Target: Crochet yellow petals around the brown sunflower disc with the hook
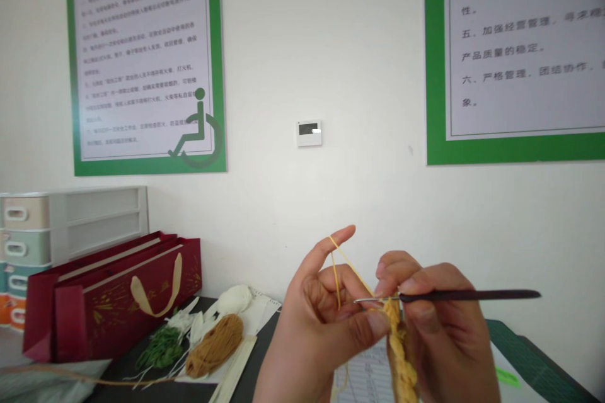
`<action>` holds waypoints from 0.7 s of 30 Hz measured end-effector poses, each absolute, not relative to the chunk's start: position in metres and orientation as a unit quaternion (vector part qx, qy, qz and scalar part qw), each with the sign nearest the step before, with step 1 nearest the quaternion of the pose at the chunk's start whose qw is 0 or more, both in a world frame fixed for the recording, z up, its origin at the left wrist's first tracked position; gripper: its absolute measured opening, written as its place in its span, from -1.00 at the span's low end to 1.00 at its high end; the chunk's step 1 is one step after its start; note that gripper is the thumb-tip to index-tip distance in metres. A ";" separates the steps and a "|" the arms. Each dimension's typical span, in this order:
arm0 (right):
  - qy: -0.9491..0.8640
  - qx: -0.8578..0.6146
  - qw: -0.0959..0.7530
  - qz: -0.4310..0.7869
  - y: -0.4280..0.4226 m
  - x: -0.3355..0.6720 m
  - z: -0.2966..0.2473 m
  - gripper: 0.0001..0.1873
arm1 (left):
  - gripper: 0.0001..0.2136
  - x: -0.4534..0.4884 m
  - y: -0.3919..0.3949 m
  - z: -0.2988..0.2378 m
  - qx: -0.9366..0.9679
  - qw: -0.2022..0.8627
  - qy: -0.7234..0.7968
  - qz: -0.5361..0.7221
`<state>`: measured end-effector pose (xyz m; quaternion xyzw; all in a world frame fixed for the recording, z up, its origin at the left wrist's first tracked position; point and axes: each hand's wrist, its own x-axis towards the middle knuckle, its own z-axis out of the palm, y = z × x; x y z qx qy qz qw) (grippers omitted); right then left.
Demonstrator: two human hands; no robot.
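My left hand [326, 315] pinches a yellow crocheted piece [399, 352] between thumb and fingers. Its index finger points up, with yellow yarn [350, 262] looped over it and running down to the work. In my right hand [442, 321] is a crochet hook [477, 295] with a dark handle, held level. The hook's thin metal tip points left and lies at the top edge of the yellow piece, close to the left thumb. Below the hands the piece hangs down, partly hidden by the right fingers.
Balls of brown yarn [215, 345], green yarn [163, 346] and white yarn [235, 298] lie on the dark table at left. Behind them stand dark red gift bags [127, 296] and a drawer unit [99, 220]. A printed sheet [363, 374] and a green mat [534, 359] lie beneath and right.
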<state>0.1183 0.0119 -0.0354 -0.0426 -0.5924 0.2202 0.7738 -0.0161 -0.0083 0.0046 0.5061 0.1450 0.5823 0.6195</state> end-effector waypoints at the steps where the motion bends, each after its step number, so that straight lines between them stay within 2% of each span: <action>1: -0.581 -0.041 0.777 0.239 0.011 0.118 -0.035 -0.95 | -0.19 -0.016 -0.008 0.004 0.510 0.611 0.150 0.587; 5: -0.554 -0.044 0.786 0.271 0.010 0.117 -0.033 -0.89 | -0.34 -0.020 -0.008 0.003 0.522 0.589 0.161 0.596; 9: -0.573 -0.043 0.782 0.241 0.013 0.121 -0.032 -0.90 | -0.42 -0.023 -0.008 0.004 0.527 0.587 0.165 0.592; 21: -0.653 -0.041 0.746 0.125 0.016 0.137 -0.031 -0.94 | -0.51 -0.023 -0.008 0.004 0.529 0.570 0.178 0.604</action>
